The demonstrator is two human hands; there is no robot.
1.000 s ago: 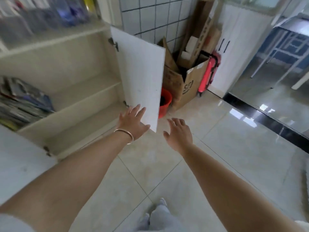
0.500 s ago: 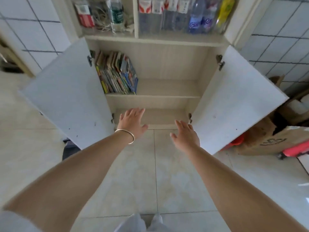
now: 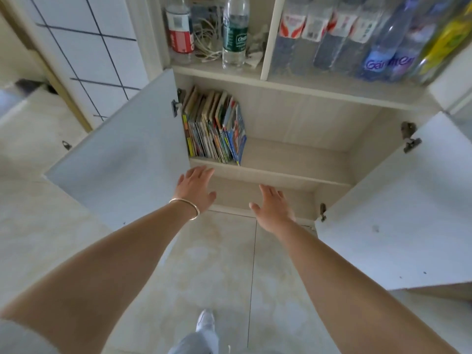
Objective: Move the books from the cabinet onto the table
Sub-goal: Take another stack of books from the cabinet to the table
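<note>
The cabinet [image 3: 293,172] stands with both lower doors swung wide: the left door [image 3: 122,154] and the right door [image 3: 398,213]. Inside the lower compartment, the books [image 3: 214,129] stand upright in a tight row on the middle shelf [image 3: 281,159], packed against the left wall; the outermost, blue-covered book leans slightly against its neighbours. The rest of that shelf, to the right of the row, carries nothing visible. The left hand [image 3: 196,187] is extended forward, palm down, fingers spread and grasping nothing; its fingertips lie just below the front edge of the middle shelf, near the books but not touching them. A thin metal bangle [image 3: 185,206] circles the left wrist. The right hand [image 3: 273,205] is likewise flat and open, empty, positioned in front of the lowest compartment and well apart from the books. Above the lower compartment, the open upper shelf holds a red-labelled bottle [image 3: 178,29], a green-labelled water bottle [image 3: 235,31] and a tangle of cable [image 3: 207,42] between them; further plastic bottles [image 3: 357,39] sit behind a glazed panel to the right. The floor [image 3: 212,264] is pale tile.
</note>
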